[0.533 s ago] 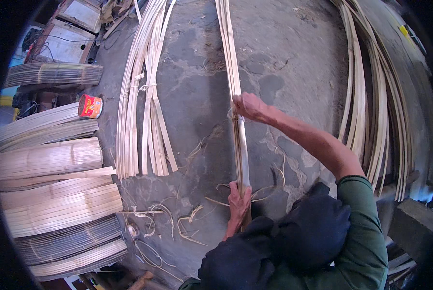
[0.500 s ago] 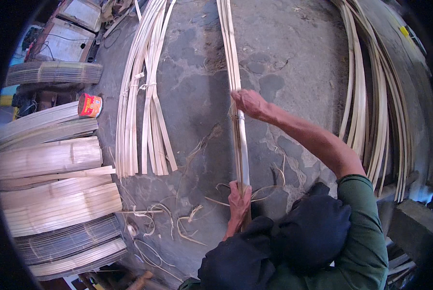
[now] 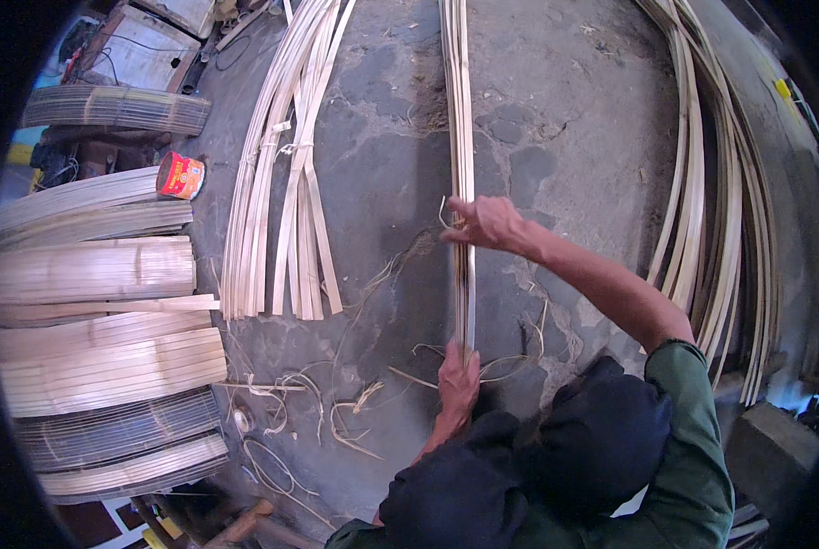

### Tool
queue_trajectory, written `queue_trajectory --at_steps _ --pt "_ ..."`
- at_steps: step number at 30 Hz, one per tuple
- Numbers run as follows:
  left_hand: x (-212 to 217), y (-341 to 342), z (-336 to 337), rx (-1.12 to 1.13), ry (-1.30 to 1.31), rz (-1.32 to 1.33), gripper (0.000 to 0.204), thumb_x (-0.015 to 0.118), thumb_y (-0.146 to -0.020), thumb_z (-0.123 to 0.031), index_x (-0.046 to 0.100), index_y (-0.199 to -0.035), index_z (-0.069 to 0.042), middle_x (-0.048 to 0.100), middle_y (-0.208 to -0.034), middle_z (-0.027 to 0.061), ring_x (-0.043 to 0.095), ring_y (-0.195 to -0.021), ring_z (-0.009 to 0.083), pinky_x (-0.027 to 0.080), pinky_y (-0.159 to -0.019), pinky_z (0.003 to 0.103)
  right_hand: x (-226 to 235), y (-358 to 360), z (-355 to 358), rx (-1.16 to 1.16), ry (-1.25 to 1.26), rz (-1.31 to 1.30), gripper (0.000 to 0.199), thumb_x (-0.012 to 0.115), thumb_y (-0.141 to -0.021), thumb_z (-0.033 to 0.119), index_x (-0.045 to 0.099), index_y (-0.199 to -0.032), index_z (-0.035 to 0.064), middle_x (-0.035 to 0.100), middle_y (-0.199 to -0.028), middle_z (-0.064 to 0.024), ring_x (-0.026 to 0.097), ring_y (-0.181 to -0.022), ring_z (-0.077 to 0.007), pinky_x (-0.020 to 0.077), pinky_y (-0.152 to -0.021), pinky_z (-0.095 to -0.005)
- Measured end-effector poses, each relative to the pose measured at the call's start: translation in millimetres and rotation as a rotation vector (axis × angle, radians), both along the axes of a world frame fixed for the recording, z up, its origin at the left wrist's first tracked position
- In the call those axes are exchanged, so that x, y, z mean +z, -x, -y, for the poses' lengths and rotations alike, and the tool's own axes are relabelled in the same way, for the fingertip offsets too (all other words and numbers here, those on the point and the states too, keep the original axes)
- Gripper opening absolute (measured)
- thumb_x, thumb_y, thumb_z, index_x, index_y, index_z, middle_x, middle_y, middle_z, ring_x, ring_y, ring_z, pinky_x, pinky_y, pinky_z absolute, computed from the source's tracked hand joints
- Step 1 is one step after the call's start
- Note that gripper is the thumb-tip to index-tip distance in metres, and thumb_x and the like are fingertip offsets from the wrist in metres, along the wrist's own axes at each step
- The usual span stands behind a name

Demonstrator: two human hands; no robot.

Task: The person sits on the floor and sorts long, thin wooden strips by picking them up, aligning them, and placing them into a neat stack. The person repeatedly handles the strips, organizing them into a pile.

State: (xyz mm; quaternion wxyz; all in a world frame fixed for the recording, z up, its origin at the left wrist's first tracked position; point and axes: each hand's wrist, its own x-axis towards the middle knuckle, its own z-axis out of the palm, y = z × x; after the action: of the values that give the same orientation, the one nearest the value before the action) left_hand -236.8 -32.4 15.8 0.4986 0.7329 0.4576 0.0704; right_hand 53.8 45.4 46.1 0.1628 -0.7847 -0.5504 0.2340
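A long bundle of pale bamboo strips (image 3: 461, 119) runs away from me down the middle of the floor. Its near end lies in my left hand (image 3: 460, 380), whose fingers are closed round it close to my knees. Farther along, my right hand (image 3: 487, 222) reaches over the same bundle from the right, fingers curled on it and thumb on the left side. A thin curved tie strip (image 3: 442, 212) sticks out by the right fingers; where it ends under them is hidden.
More bamboo strips, tied in bunches (image 3: 267, 201), lie to the left, with others (image 3: 716, 210) on the right. Slatted bamboo panels (image 3: 94, 270) line the left side beside a red tin (image 3: 181, 176). Loose tie scraps (image 3: 359, 412) litter the concrete floor (image 3: 382, 183) near me.
My right hand has come nearer along the bundle, and a thin tie end now shows beside its fingers. My left hand still grips the near end. The view has shifted slightly.
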Motion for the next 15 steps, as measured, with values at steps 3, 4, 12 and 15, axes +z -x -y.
queue_trajectory --at_steps 3,4,12,15 --pt "-6.5 1.1 2.5 -0.007 -0.122 0.052 0.043 0.058 -0.092 -0.021 0.047 -0.129 -0.003 0.063 -0.099 0.0247 0.061 -0.094 0.0464 0.047 -0.083 0.047 -2.2 21.6 -2.0 0.109 0.093 0.063 0.031 0.058 -0.093 0.037 0.062 -0.09 0.0067 0.068 -0.076 -0.0161 0.069 -0.078 -0.0372 0.0539 -0.067 -0.0486" --pt "-11.8 2.5 3.5 0.001 -0.148 0.071 0.043 0.057 -0.092 -0.022 0.046 -0.129 -0.003 0.063 -0.097 0.0234 0.061 -0.092 0.0466 0.047 -0.081 0.047 -9.5 23.2 -1.7 0.106 0.06 0.027 0.032 0.058 -0.092 0.036 0.064 -0.089 0.0051 0.067 -0.078 -0.0184 0.068 -0.079 -0.0383 0.0544 -0.068 -0.0466" --pt "-7.8 4.8 -17.1 0.05 0.429 0.031 0.032 0.062 -0.092 -0.019 0.049 -0.115 -0.002 0.065 -0.088 0.0111 0.065 -0.07 0.0179 0.053 -0.064 0.033 1.2 -3.9 32.3 -0.162 0.073 -0.661 0.047 0.056 -0.096 0.045 0.065 -0.093 -0.0012 0.061 -0.069 -0.0081 0.06 -0.07 -0.0156 0.0465 -0.061 -0.0349" --pt "-14.1 4.2 -21.1 0.01 0.509 0.059 0.026 0.062 -0.094 -0.02 0.051 -0.109 -0.002 0.064 -0.078 0.0057 0.064 -0.066 0.0135 0.053 -0.062 0.031 -26.7 10.6 41.6 -0.257 -0.383 -0.727 0.04 0.057 -0.096 0.037 0.063 -0.088 -0.0012 0.061 -0.07 -0.0082 0.059 -0.069 -0.0156 0.0459 -0.059 -0.0339"
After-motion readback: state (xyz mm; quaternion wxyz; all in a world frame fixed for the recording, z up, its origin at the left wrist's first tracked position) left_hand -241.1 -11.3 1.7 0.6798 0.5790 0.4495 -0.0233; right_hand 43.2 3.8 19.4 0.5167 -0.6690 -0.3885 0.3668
